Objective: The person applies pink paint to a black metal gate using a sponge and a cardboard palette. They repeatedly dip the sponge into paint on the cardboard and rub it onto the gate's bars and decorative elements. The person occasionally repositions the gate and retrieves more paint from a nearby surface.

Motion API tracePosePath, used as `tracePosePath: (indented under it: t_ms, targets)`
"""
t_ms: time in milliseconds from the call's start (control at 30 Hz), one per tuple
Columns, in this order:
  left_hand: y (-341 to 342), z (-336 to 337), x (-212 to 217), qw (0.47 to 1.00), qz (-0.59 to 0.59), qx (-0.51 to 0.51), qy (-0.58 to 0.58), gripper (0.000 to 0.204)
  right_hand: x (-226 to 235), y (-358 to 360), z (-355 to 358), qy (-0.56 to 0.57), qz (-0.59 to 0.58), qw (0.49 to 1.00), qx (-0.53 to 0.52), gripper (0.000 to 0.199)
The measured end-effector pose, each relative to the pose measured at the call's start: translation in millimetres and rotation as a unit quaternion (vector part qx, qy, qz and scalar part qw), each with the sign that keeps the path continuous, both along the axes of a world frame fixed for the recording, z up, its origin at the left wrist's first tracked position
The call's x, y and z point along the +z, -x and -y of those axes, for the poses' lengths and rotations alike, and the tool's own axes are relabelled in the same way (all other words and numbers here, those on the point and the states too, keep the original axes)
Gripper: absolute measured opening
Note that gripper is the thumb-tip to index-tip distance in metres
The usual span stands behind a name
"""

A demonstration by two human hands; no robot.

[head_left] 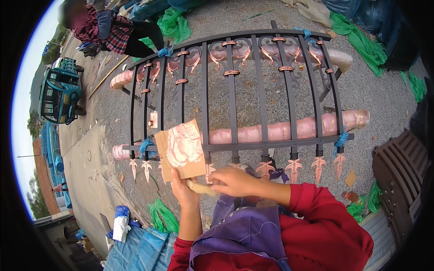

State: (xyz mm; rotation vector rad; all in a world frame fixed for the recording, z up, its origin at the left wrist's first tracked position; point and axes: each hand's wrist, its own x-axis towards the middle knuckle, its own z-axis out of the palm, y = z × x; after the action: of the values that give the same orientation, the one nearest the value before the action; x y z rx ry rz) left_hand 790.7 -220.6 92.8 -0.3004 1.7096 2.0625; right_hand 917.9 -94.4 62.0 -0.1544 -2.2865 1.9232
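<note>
- The left hand [185, 194] has its grip pinching the cardboard [192, 169] at its near edge; best kept level, so the copper-pink smear [184, 144] stays put.
- The right hand [235, 181] curls its fingers by a pale piece [203, 188]; I cannot tell what they pinch.
- The cardboard sits over the lower rail [280, 145], toward its left; holding it clear of the spear tips [265, 169] should avoid smudges.
- Leaning on the black panel [262, 90] could shift it on the pink-wrapped supports [271, 131].

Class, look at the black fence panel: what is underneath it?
Two pink wrapped bars and grey gravel show beneath the fence panel. The cardboard in the left hand hides part of the nearer bar from view.
</note>
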Motion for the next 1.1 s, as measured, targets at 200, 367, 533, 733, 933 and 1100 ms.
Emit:
tracePosePath:
  t_ms: [200, 367, 533, 733, 933, 1100]
  targets:
    - [20, 72, 0, 0.999, -0.013, 0.013, -0.039, 0.029, 7, -2, 31, -0.023, 0.036, 0.999, -0.012, 0.02]
    - [23, 94, 0, 0.998, -0.005, 0.044, -0.051, 0.032, 13, -23, 46, -0.055, 0.056, 0.997, -0.021, 0.02]
    - [21, 93, -10, 0.997, 0.009, 0.0, -0.077, 0.032, 18, -53, 56, -0.058, 0.094, 0.991, -0.074, 0.022]
    - [10, 69, 0, 0.995, 0.001, -0.073, -0.062, 0.035, 3, -85, 55, -0.008, 0.094, 0.985, -0.142, 0.022]
    - [-10, 48, 18, 0.996, -0.033, -0.079, -0.012, 0.036, -26, -98, 31, -0.007, 0.054, 0.989, -0.14, 0.021]
    - [-43, 6, 16, 0.992, 0.003, -0.127, -0.004, 0.039, -37, -131, -14, 0.046, 0.044, 0.982, -0.177, 0.02]
